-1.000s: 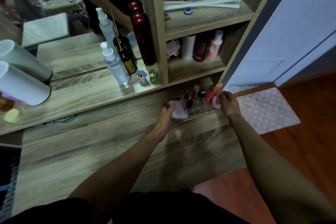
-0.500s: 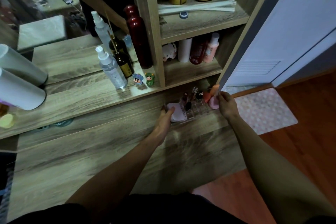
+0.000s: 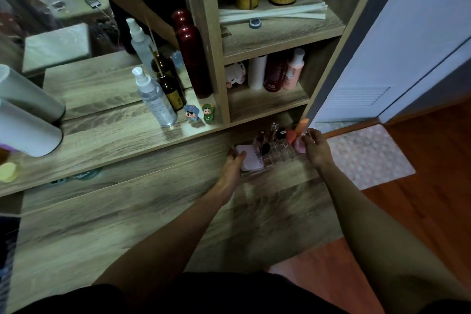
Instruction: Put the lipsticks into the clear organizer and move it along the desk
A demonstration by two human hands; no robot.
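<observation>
The clear organizer [image 3: 279, 153] sits on the wooden desk [image 3: 127, 211] near its right end, under the shelf unit. Several lipsticks [image 3: 265, 148] stand upright in its slots, beside a pink compact [image 3: 251, 157] on the left and orange and pink sponges [image 3: 290, 135] on the right. My left hand [image 3: 233, 164] grips the organizer's left end, thumb on the compact. At the opposite end my right hand [image 3: 316, 149] holds the organizer's edge by the pink sponge.
A raised ledge behind holds a spray bottle [image 3: 155, 99], a dark bottle [image 3: 170, 89], a red bottle [image 3: 192, 58] and two small figurines [image 3: 200, 113]. White cylinders [image 3: 25, 127] lie at far left. Shelf bottles [image 3: 277, 71] sit above the organizer. The desk's right edge drops to a floor mat [image 3: 367, 155].
Both hands stay on the organizer's ends; it has shifted slightly left along the desk relative to the shelf post. The camera view has drifted a little.
</observation>
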